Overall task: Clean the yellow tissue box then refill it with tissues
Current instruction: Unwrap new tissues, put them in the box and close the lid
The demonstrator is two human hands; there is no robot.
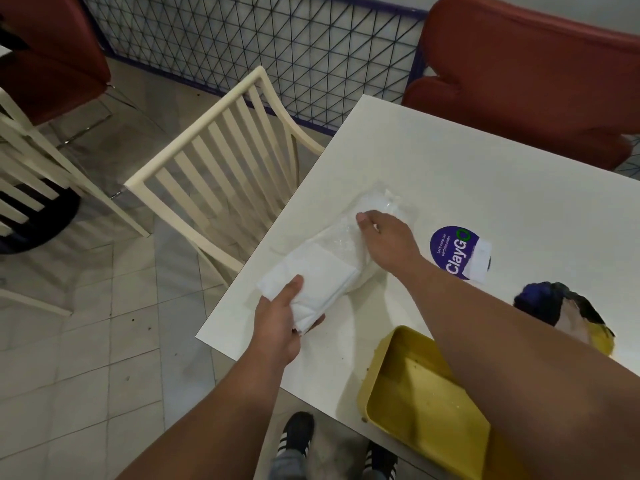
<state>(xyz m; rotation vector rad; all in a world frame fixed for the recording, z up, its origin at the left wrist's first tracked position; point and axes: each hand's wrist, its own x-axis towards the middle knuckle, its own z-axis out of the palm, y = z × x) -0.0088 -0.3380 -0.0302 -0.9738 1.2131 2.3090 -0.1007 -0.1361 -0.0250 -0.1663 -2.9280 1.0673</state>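
**pantry_newbie:** ok so what's going on here? Is the refill happening yet?

**wipedown_dan:** Getting there, I reckon. The left hand [277, 327] is pinching the near end of a stack of white tissues [318, 275], thumb on top and fingers curled underneath. The right hand [384, 237] is lying on the clear plastic wrapper [377, 206] at the far end of the same stack, fingers curled down onto the film. Can't tell if it's actually gripping the wrapper or just pinning it.

**pantry_newbie:** And the box?

**wipedown_dan:** The yellow tissue box [412, 393] is sitting open at the near edge of the white table [485, 168], partly under the right forearm, well apart from the tissues. I'm seeing specks and a dull smear inside, so I'd guess the cleaning isn't really finished. A dark blue and yellow cloth [561, 306] is lying just beyond it, near a purple sticker [453, 251].

**pantry_newbie:** Any tips for handling the tissues?

**wipedown_dan:** My take: it's a light, floppy stack that's going to sag or fan out if it's only held at one corner. Clamping across the full thickness at one end, like the left hand is doing, is keeping the sheets together. The film looks slick and crinkly, so I'd be holding the wrapper down while sliding the stack out, not pulling both. Box looks like stiff plastic, easy to grab by the rim.
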